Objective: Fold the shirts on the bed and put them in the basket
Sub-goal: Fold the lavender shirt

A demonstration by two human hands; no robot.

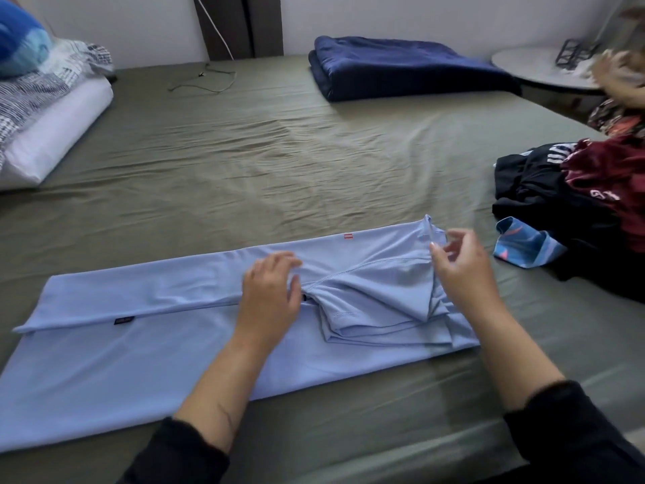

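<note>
A light-blue shirt [139, 344] lies partly folded across the near side of the bed [279, 162]. The left hand [270, 295] rests flat on the shirt's middle; the right hand [460, 270] hovers with loosely curled fingers over its collar end. A pile of dark shirts [576, 204] lies right of the light-blue shirt.

Soft, even, dim daylight with faint shadows; wide-angle bending at the edges; motion blur at far right.

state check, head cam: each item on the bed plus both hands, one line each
light blue shirt: spread flat, far side and sleeve folded in
left hand: fingers pressing on shirt
right hand: loosely curled at the collar, grip unclear
dark clothes pile: unfolded heap
navy blanket: folded
bed sheet: wrinkled
</note>
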